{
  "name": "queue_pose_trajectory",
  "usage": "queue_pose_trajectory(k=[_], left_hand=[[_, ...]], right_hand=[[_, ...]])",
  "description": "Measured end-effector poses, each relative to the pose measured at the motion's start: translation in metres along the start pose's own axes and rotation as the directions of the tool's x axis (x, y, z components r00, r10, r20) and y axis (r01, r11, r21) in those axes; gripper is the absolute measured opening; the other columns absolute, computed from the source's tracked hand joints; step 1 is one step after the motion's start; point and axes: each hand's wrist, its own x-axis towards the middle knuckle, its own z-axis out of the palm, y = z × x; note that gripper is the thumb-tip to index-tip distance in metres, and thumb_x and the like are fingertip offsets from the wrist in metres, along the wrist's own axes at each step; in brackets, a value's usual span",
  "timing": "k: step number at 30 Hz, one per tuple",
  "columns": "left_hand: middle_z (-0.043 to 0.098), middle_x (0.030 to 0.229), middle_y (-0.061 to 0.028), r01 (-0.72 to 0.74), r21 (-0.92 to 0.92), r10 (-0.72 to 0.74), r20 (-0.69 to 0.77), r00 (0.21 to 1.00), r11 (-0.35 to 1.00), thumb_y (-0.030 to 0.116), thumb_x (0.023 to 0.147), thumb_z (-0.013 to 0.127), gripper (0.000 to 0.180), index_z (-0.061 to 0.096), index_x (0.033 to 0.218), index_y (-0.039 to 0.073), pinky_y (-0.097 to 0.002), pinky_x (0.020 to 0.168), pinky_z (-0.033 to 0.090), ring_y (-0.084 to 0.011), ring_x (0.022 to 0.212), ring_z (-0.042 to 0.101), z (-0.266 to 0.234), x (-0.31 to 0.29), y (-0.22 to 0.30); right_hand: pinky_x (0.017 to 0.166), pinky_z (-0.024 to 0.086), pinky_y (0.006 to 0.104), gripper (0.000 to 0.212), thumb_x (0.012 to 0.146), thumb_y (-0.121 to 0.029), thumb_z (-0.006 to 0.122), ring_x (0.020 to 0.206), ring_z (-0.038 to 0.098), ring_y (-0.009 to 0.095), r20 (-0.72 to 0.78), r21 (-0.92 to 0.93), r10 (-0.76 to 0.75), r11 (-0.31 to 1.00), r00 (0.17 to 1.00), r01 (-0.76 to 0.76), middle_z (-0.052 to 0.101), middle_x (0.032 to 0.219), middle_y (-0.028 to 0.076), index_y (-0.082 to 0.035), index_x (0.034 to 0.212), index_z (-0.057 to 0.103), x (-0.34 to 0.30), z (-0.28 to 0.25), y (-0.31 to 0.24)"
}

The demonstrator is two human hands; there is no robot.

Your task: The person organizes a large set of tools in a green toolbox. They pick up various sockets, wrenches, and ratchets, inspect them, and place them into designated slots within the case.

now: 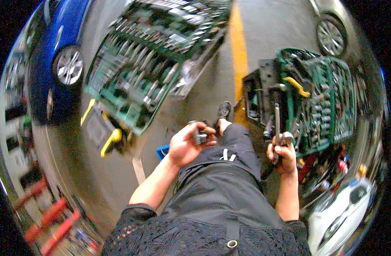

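My left hand (184,144), fingers curled inward in front of my lap, grips a short silver and dark metal piece (201,136) that resembles a socket; blur hides its exact kind. Held upright in my closed right hand (285,157) is a long, slim silver metal tool (277,117). A rounded metal piece (287,136) shows by the right fingers, and whether it belongs to that tool is unclear. Just beyond this hand lies an opened green tool case (298,143) of sockets and wrenches. A larger green tool case (138,126), filled with tools in rows, lies ahead on the left.
Yellow-and-black items (112,141) lie beside the larger case. Blue (61,25) and pale (347,21) cars stand either side of a yellow floor stripe (238,42). Red bars (46,222) are at lower left, a white panel-like object (338,217) at lower right.
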Motion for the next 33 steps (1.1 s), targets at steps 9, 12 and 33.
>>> queue_pose_trajectory(k=[9,12,33], left_hand=[[0.058,0.104,-0.0035,-0.213,0.314,0.27,-0.151,0.951,0.925,0.022,0.101,0.043,0.028,0.057,0.116,0.003,-0.0278,0.086,0.044,-0.0123,0.094,0.054,-0.057,-0.054,-0.111],[0.058,0.112,-0.0018,-0.442,0.336,0.519,-0.188,0.834,0.832,0.024,0.1,0.047,0.03,0.054,0.122,0.004,-0.0265,0.095,0.039,-0.0104,0.105,0.052,-0.058,-0.056,-0.15],[0.043,0.131,-0.0179,-0.069,0.947,0.825,-0.236,0.514,0.314,0.04,0.097,0.037,0.052,0.045,0.128,-0.001,-0.045,0.099,0.03,-0.0353,0.116,0.042,-0.209,-0.091,-0.331]], right_hand=[[0.054,0.046,0.0292,0.031,0.056,-0.011,0.071,0.059,0.056,0.018,0.199,-0.688,0.507,0.682,0.839,-0.248,0.057,0.067,0.007,-0.005,0.082,0.054,0.025,0.063,0.058],[0.07,0.048,0.0273,0.034,0.06,-0.009,0.065,0.079,0.056,0.014,0.306,-0.768,0.643,0.602,0.702,-0.217,0.06,0.086,0.003,-0.002,0.092,0.059,0.033,0.091,0.095],[0.077,0.052,0.0308,0.039,0.068,-0.017,0.075,0.086,0.061,0.018,0.06,-0.676,0.861,0.407,0.504,-0.614,0.062,0.093,0.004,-0.004,0.101,0.059,-0.023,-0.039,0.31]])
